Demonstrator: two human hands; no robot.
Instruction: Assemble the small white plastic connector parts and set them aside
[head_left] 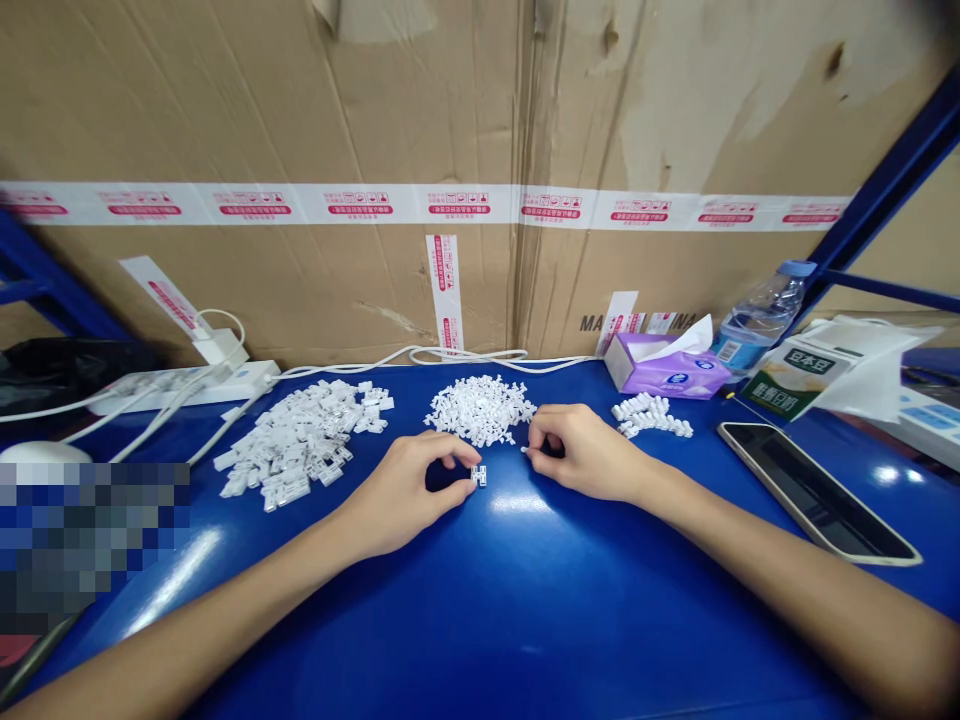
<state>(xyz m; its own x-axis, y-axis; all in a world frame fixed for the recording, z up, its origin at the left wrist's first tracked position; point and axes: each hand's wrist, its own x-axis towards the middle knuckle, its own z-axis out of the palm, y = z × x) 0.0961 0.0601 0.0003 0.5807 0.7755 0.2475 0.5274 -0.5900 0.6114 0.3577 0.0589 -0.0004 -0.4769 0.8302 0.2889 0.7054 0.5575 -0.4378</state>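
Observation:
Between the thumb and fingers of my left hand (409,490) is a small white plastic block (479,476) with dark slots, held just above or on the blue table. My right hand (581,450) pinches a tiny white plastic piece (525,450) at its fingertips. Behind and between both hands lies a heap of tiny white pieces (480,408). Left of my left hand spreads a larger pile of flat white plastic parts (300,435). Beyond my right wrist sits a small cluster of white assembled-looking blocks (651,415).
A phone (817,490) lies at the right, near a purple tissue pack (667,365), a water bottle (761,320) and a green-white carton (817,365). A power strip (251,380) with white cables stands back left. Cardboard (337,290) walls the rear of the blue table (480,620).

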